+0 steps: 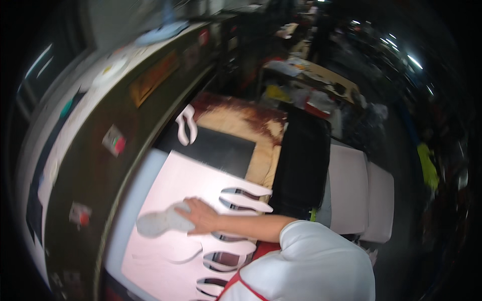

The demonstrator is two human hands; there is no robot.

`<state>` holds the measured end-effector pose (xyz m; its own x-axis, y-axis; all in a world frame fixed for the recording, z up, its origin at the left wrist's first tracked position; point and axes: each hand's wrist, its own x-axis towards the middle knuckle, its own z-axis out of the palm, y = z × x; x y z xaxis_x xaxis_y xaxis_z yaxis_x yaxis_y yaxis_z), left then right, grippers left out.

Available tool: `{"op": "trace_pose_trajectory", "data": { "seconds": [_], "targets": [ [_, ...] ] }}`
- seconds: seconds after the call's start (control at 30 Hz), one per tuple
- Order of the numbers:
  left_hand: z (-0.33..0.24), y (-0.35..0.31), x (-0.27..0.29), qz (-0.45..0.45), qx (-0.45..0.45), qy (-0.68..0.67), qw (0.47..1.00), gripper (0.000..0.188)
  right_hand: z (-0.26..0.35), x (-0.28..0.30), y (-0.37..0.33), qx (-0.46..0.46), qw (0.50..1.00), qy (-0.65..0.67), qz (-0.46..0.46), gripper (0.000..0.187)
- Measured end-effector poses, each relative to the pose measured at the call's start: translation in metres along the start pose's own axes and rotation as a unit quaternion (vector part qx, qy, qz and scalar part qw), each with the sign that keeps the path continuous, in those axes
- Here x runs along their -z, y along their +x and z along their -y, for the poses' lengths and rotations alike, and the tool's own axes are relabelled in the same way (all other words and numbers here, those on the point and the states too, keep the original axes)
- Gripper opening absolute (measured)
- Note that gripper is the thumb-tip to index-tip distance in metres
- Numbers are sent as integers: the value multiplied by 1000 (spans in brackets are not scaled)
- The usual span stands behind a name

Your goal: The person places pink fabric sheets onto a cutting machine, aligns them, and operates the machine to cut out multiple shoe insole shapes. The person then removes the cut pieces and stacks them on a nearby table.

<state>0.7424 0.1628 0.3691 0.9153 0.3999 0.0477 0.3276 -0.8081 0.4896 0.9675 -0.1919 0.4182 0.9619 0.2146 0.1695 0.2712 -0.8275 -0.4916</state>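
The white sleeve [311, 261] leads to a hand [203, 216] gripping a sole-shaped cutout [158, 223].

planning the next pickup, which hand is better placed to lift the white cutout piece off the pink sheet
Probably the right hand: it already rests on the white cutout piece on the pink sheet. The left hand is out of view.

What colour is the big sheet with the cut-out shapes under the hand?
Pale pink, almost white, sheet, seen in the head view.
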Motion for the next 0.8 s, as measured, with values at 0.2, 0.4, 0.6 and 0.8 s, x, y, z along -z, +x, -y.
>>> {"op": "trace_pose_trajectory", "data": {
  "seconds": [0.2, 0.4, 0.6, 0.8],
  "targets": [
    [-18, -60, 38, -5, 85, -13, 996, 32, 0, 43, 25, -55, 993, 96, 34, 79],
    [-37, -60, 53, -33, 100, -76, 992, 30, -19, 89, 30, -201, 922, 330, 1, 77],
    [-32, -62, 53, -45, 82, -37, 995, 29, -40, 122, 7, -169, 973, 100, -124, 74],
    [-37, -60, 59, -45, 92, -35, 994, 30, -45, 105, 5, -80, 995, -11, -59, 78]
  ]
}}
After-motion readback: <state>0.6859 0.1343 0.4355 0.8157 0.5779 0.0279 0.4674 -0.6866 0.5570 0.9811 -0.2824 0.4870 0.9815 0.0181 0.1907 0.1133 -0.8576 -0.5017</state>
